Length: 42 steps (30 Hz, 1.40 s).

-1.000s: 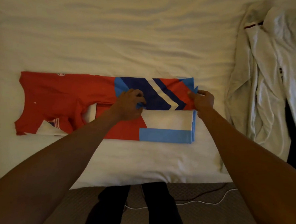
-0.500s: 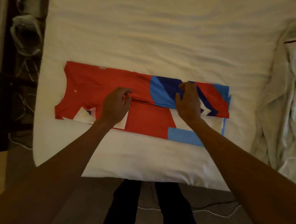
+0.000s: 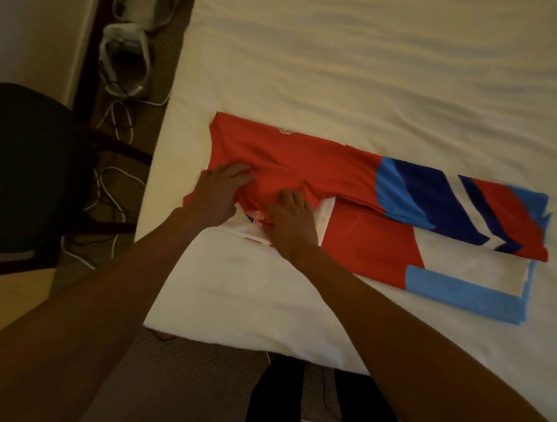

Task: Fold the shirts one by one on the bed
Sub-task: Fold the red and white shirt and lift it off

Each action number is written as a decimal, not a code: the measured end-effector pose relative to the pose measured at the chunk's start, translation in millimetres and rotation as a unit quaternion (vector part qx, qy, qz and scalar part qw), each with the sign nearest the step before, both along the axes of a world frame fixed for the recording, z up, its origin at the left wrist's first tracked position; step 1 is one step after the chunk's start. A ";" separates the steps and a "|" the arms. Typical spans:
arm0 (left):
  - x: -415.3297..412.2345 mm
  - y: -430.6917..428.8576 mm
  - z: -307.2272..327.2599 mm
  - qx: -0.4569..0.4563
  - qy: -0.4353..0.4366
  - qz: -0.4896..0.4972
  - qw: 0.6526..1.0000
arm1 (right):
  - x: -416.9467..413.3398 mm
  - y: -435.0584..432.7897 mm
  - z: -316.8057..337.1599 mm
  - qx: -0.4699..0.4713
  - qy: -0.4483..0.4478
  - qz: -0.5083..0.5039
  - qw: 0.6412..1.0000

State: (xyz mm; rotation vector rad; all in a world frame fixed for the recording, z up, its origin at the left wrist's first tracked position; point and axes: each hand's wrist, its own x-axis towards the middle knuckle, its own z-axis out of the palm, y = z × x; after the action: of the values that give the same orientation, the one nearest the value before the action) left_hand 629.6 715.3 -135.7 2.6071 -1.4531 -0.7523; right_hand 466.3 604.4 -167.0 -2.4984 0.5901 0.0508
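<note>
Flat left grip [image 3: 221, 191] and right grip [image 3: 292, 223], curl unclear, press shirt [image 3: 366, 245] collar end; long axis runs right along bed [image 3: 344, 68].

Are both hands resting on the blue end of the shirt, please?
No, the left hand and right hand both lie on the red end of the shirt.

shirt [image 3: 306, 160] crest [image 3: 285, 130] unreadably small, collar [image 3: 255, 216] partly hidden under right hand [image 3: 294, 225], chair [image 3: 19, 162] cropped at left
</note>
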 end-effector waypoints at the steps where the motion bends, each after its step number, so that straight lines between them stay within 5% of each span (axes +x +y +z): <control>1: 6.2 -1.1 -3.3 0.011 0.003 -0.017 1.000 | 4.4 -0.7 -0.1 0.020 -0.009 -0.003 1.000; 7: 27.0 -12.0 -0.5 -0.024 0.077 0.034 0.996 | 24.7 -43.1 26.1 0.295 -0.046 -0.123 0.946; 11: 37.1 -38.6 11.8 0.010 0.086 0.113 0.990 | 26.4 -95.4 32.5 0.300 -0.078 -0.265 0.913; 20: 61.0 -86.6 -8.4 -0.025 0.025 0.178 0.983 | 19.0 -143.7 7.0 0.222 -0.069 -0.356 0.905; 23: 61.7 -91.8 -20.8 -0.035 -0.025 0.161 0.986 | 17.7 -142.1 -1.9 0.143 -0.057 -0.331 0.931; 27: 40.8 -89.5 -30.5 -0.160 -0.119 0.147 0.969 | 10.3 -115.2 -6.1 -0.087 -0.065 -0.213 0.971; 30: 10.7 -87.1 -41.8 -0.203 -0.090 0.154 0.963 | 5.5 -83.1 -11.9 -0.054 -0.079 -0.081 0.992; 32: -1.6 -82.4 -56.2 -0.138 -0.066 0.140 0.978 | 0.1 -72.2 -19.4 -0.020 -0.029 -0.033 0.999; 36: 9.2 -71.7 -76.4 -0.035 -0.042 0.068 0.996 | -12.2 -74.9 -24.7 -0.012 -0.026 -0.025 0.999; 42: 12.2 -72.4 -69.1 -0.009 -0.078 0.043 0.996 | -32.4 -80.1 -23.1 -0.018 0.001 -0.009 1.000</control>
State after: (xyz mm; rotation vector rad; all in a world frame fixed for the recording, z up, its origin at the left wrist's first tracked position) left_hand 641.8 642.8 -204.8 2.7479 -1.3667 -0.5362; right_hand 433.9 524.4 -190.1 -2.5276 0.6191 0.0360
